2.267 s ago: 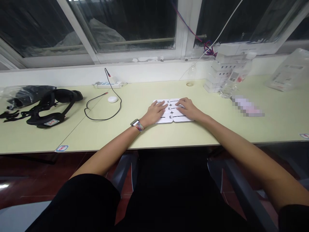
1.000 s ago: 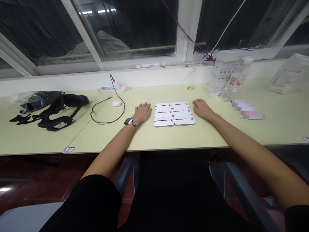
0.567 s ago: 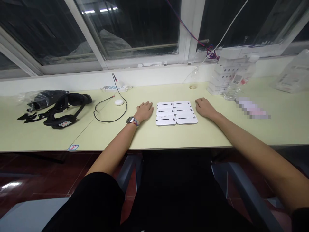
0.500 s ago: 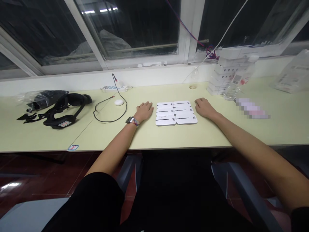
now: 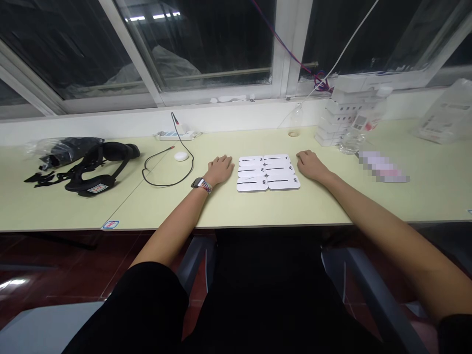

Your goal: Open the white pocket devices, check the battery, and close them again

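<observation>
Six white cards (image 5: 268, 172) lie in a tidy two-by-three block on the pale green desk (image 5: 258, 206). The left hand (image 5: 220, 170) rests palm down just left of the cards, the right hand (image 5: 310, 164) just right of them; both are empty, fingers loosely curled. Left of the cards lie a black cable (image 5: 167, 167) and, further left, a black headset (image 5: 96, 164); right of them stand a stack of white boxes (image 5: 337, 118).

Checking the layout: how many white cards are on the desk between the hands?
6 white cards, in two columns of three: left column, right column. The rows overlap, so the back ones are partly covered. The left hand and right hand rest beside them.
</observation>
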`<control>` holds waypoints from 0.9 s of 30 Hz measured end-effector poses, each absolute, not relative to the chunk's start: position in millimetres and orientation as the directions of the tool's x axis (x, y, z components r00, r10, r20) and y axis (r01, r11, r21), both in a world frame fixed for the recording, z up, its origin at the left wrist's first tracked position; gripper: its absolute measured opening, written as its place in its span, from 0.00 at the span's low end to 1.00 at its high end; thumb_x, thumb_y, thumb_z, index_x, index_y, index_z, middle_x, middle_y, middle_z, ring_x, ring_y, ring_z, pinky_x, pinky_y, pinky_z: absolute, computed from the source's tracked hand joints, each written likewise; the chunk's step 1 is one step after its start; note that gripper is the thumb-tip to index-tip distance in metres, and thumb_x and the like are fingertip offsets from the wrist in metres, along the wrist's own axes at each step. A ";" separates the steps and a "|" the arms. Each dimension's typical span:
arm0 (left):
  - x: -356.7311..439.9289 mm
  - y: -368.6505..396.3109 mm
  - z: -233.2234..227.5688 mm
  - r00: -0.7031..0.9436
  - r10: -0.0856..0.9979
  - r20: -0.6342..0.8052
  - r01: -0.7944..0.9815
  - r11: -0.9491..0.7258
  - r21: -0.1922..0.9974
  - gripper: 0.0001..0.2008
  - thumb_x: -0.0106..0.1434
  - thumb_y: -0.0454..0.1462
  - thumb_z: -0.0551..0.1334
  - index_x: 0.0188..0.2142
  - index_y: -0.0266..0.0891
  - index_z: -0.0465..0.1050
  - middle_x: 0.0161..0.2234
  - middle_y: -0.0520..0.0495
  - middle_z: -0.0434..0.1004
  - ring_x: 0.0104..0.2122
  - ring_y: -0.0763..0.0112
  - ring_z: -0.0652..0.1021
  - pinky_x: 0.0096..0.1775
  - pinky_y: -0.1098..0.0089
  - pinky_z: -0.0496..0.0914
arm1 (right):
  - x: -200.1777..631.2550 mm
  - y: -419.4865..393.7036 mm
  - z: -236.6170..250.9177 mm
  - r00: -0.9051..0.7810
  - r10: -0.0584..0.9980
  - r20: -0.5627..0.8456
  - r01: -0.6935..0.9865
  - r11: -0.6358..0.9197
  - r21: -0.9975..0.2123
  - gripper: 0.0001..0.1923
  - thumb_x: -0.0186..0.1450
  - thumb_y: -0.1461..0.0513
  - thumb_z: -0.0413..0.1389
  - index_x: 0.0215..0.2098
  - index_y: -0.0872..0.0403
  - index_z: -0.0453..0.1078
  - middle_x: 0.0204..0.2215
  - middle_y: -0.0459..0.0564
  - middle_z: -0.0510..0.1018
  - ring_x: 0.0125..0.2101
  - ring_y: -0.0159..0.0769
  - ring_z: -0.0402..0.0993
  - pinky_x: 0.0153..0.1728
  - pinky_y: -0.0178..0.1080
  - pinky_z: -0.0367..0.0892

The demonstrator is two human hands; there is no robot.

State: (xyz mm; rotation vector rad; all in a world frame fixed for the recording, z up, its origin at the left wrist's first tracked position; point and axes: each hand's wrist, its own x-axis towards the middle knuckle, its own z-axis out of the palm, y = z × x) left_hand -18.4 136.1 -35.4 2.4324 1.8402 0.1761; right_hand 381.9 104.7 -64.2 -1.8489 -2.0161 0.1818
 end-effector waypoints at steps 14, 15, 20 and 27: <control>-17.3 133.3 -33.0 0.278 0.959 0.049 0.948 -0.282 0.147 0.30 0.81 0.48 0.42 0.75 0.44 0.62 0.78 0.38 0.61 0.76 0.44 0.60 0.72 0.43 0.57 | 383.6 106.3 -66.4 -0.051 0.973 0.226 0.919 0.134 -0.371 0.23 0.75 0.57 0.50 0.63 0.56 0.71 0.62 0.70 0.74 0.64 0.65 0.69 0.66 0.64 0.68; -17.3 133.1 -32.9 0.280 0.959 0.050 0.947 -0.284 0.148 0.30 0.81 0.48 0.42 0.75 0.44 0.63 0.78 0.37 0.61 0.76 0.43 0.61 0.72 0.43 0.57 | 383.5 106.0 -66.3 -0.050 0.973 0.225 0.918 0.134 -0.373 0.23 0.75 0.57 0.50 0.63 0.56 0.71 0.62 0.70 0.74 0.64 0.65 0.69 0.66 0.64 0.68; -17.0 132.6 -32.3 0.281 0.958 0.053 0.946 -0.286 0.150 0.30 0.81 0.48 0.42 0.75 0.43 0.62 0.78 0.36 0.61 0.76 0.43 0.61 0.72 0.42 0.57 | 383.0 104.9 -65.3 -0.050 0.975 0.218 0.918 0.131 -0.375 0.23 0.75 0.58 0.48 0.63 0.57 0.72 0.63 0.71 0.73 0.64 0.64 0.69 0.67 0.62 0.68; -16.5 133.1 -32.5 0.276 0.960 0.053 0.949 -0.281 0.142 0.30 0.81 0.48 0.42 0.74 0.44 0.63 0.78 0.38 0.61 0.76 0.44 0.61 0.72 0.44 0.58 | 384.5 106.9 -66.7 -0.054 0.973 0.225 0.918 0.137 -0.372 0.22 0.75 0.57 0.49 0.63 0.56 0.72 0.62 0.70 0.74 0.64 0.65 0.68 0.67 0.64 0.67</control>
